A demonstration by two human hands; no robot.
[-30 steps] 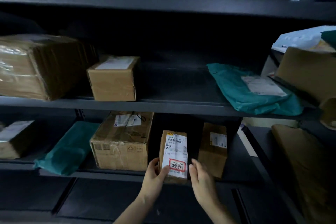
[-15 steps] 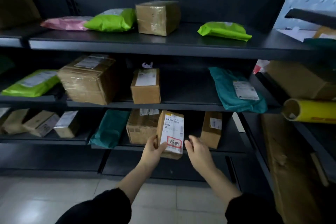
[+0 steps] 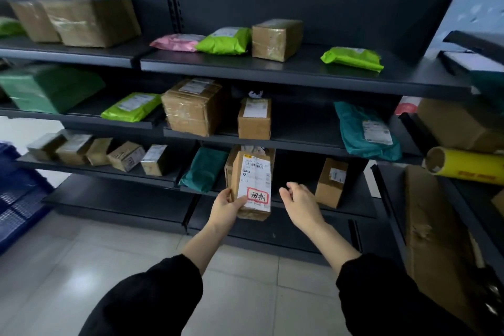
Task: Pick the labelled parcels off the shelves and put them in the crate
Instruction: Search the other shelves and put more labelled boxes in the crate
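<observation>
Just before the lower shelf, near centre, the labelled parcel stands upright in the left hand, which grips its lower corner, thumb on the label. At its 3 o'clock the right hand hangs loosely spread, touching nothing. Small stiff cardboard, probably light; taped faces may slip, so clasp both side edges. The blue crate lies at 9 o'clock.

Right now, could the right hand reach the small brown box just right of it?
Probably yes: the right hand holds nothing, and the small box stands nearby at the shelf front.
</observation>
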